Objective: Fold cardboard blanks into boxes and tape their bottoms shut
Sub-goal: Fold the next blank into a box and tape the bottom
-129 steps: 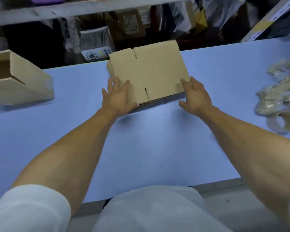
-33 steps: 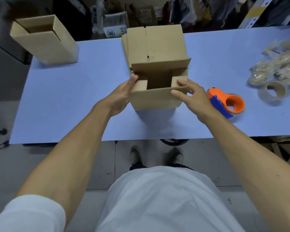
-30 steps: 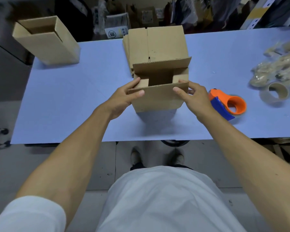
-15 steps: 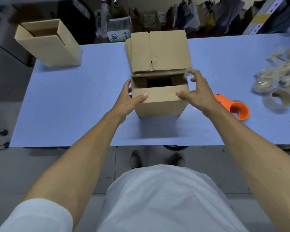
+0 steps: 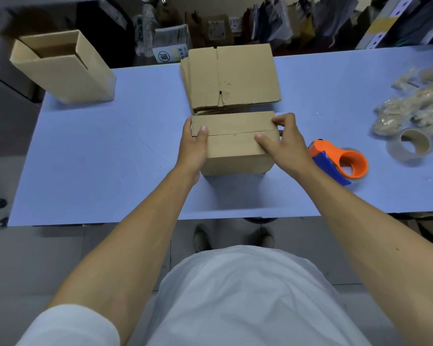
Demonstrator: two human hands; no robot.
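Cardboard box [image 5: 234, 146] stands on the blue table [image 5: 110, 156], near its front edge and about midway along it, with both top flaps folded flat so that their edges meet in a seam across the upper face. Left hand [image 5: 194, 148] grips the box's left side, its thumb lying over the top and pressing on the seam. Right hand [image 5: 284, 143] holds the right end, thumb pressing the near flap and the curled fingers pinching the far flap's corner. Stack of flat cardboard blanks [image 5: 231, 78] lies directly behind the box, close to or touching its rear edge; contact cannot be confirmed. Orange and blue tape dispenser [image 5: 340, 163] rests on the table just right of the right hand. Further right sits a roll of tape [image 5: 410, 146], with a heap of crumpled tape scraps [image 5: 415, 106] behind it. One finished box [image 5: 63, 66], open at the top, sits at the far left corner, tilted. White shirt [image 5: 245, 295] fills the lower view.
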